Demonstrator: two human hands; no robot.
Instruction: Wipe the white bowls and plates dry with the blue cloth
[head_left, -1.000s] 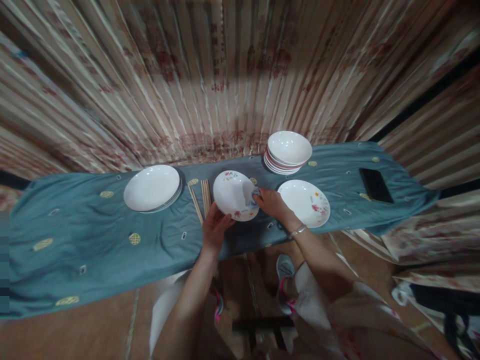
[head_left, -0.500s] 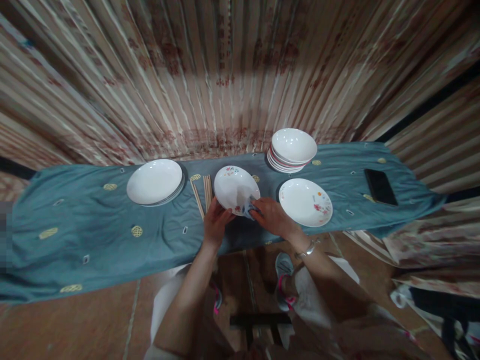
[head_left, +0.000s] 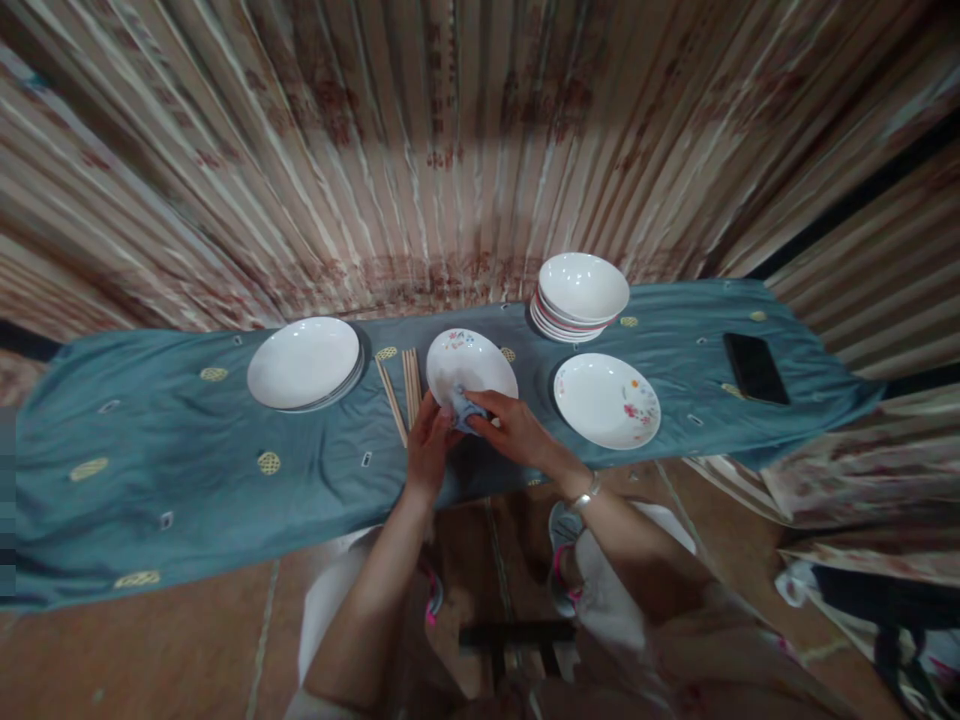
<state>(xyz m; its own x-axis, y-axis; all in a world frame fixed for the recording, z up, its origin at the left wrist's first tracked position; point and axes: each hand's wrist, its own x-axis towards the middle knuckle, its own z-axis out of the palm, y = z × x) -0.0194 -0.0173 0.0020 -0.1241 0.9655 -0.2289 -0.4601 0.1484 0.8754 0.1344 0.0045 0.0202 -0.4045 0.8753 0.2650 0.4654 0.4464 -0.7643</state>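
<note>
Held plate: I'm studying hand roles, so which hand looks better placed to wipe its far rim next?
Probably the right hand: it holds the blue cloth against the held plate, while the left hand grips the plate's near left edge.

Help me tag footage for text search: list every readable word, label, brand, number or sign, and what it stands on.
No text is readable.
Beige pleated fabric curtain: reddish marks, too blurred to tell if they are writing.
Teal patterned table cloth: small white rectangles with dark marks, too small to read.
Round white flower-printed plate on the right: any lettering is too small to read.
</note>
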